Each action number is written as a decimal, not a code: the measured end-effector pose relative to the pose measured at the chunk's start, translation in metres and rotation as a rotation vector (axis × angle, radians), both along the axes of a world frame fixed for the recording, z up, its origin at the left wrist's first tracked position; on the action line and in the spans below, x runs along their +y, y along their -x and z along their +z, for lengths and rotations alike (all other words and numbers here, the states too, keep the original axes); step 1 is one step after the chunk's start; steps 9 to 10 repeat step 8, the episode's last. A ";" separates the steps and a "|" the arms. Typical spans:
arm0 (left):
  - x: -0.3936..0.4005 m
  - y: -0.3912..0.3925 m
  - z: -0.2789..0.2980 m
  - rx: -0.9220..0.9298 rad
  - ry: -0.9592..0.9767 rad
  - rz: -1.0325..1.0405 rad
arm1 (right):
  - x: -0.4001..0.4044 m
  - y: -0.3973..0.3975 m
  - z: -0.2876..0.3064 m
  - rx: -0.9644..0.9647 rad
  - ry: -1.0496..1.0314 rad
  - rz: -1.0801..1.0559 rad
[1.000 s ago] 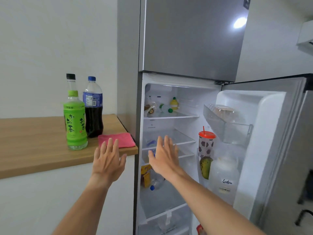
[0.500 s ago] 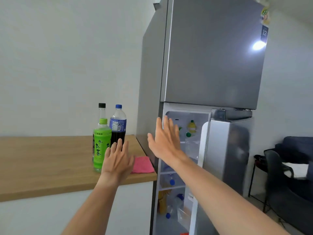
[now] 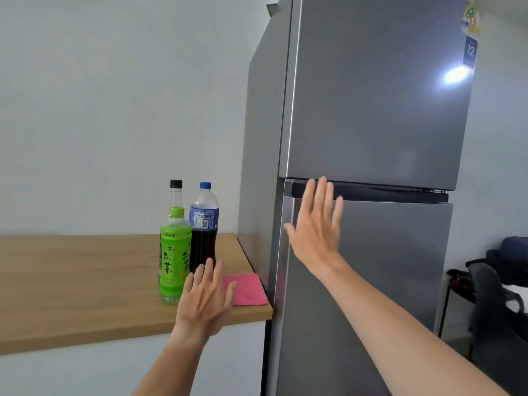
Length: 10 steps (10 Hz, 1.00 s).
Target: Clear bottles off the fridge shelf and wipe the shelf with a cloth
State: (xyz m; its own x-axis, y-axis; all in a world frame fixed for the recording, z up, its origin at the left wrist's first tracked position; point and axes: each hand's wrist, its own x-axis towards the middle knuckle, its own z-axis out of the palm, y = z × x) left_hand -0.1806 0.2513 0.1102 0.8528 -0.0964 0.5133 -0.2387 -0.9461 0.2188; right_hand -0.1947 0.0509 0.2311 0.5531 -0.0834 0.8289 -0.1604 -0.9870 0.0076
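Observation:
The grey fridge (image 3: 371, 110) stands with both doors closed, so its shelves are hidden. My right hand (image 3: 315, 227) is flat and spread against the upper left corner of the lower door (image 3: 385, 267). My left hand (image 3: 204, 298) hovers open over the wooden counter (image 3: 71, 281), empty. On the counter stand a green tea bottle (image 3: 175, 255), a dark cola bottle with a blue cap (image 3: 204, 224) and, behind them, a clear bottle with a black cap (image 3: 176, 192). A pink cloth (image 3: 247, 290) lies folded at the counter's right end, beside the fridge.
A white wall runs behind the counter. To the right of the fridge are a dark chair (image 3: 491, 315) and a dark bundle (image 3: 511, 258) on furniture. Stickers (image 3: 471, 38) sit at the upper door's top right corner.
The lower fridge door swung from wide open to closed, with my right hand now flat on it. The view rose and pulled back. My left hand stayed over the counter.

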 end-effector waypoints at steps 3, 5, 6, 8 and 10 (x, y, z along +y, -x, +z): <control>-0.013 -0.018 -0.010 0.031 0.019 -0.009 | -0.036 -0.039 -0.035 0.141 -0.175 0.186; -0.034 -0.027 -0.019 0.051 -0.020 -0.011 | -0.038 -0.044 -0.042 0.102 -0.181 0.217; -0.041 -0.033 -0.028 0.056 -0.038 -0.003 | -0.040 -0.040 -0.038 0.125 -0.213 0.278; -0.045 -0.044 -0.051 0.087 -0.118 0.111 | -0.047 0.009 -0.026 -0.057 -0.413 0.584; -0.045 -0.044 -0.051 0.087 -0.118 0.111 | -0.047 0.009 -0.026 -0.057 -0.413 0.584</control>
